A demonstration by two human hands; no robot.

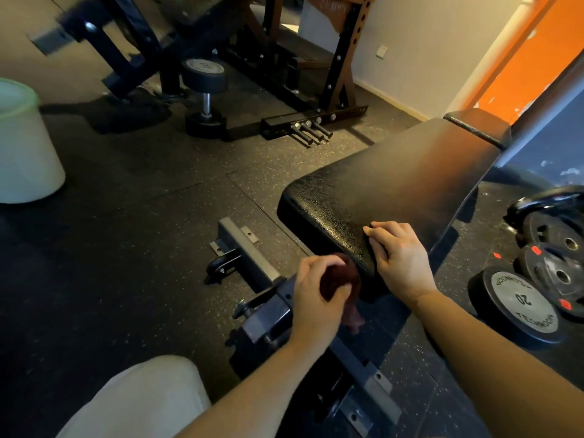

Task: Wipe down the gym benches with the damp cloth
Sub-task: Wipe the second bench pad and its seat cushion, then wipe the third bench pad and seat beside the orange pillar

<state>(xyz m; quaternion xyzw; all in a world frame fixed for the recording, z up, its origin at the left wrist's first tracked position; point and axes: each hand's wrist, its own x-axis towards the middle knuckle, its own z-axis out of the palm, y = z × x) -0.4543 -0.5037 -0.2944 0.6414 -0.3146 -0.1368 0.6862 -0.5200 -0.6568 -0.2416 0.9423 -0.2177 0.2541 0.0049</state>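
The left hand (pixel 319 295) has its fingers (pixel 311 267) clenched round the dark red cloth (pixel 339 284), pressing it against the near end edge of the black padded bench (pixel 395 181). The right hand (pixel 399 257) lies on the near corner, fingers lightly bent, holding nothing.

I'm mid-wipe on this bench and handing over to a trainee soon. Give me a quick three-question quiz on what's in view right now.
1. True or false: the left hand grips the dark red cloth at the near end of the bench pad.
2. Where does the right hand rest?
A. on the white bin
B. on the near corner of the bench pad
C. on the weight plates
3. Fill in: the number printed on the end of the dumbbell at the right is ____.

Key: 1 true; 2 B; 3 20.
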